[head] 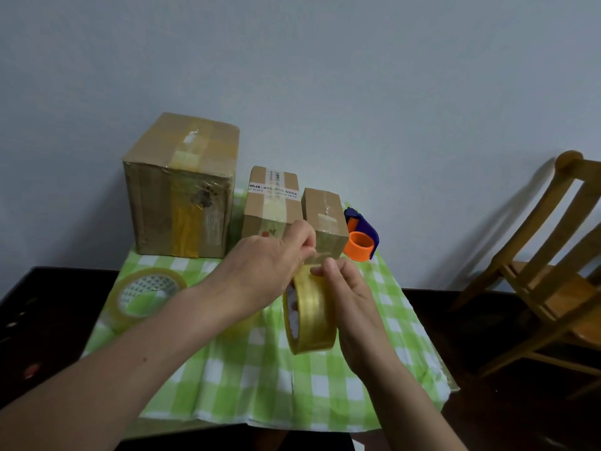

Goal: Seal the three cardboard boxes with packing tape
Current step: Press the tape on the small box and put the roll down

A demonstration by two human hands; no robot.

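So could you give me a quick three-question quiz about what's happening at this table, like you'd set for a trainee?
1. True or false: the tape roll held in the hands is mounted in the purple and orange dispenser.
2. Which box stands nearest that dispenser? A large, B middle, C small.
3. Fill in: the ____ hand pinches at the top of the roll while the other grips it.

Key: 1 false, it is held free above the cloth. 2 C, the small box. 3 left: the left hand pinches and the right hand grips.
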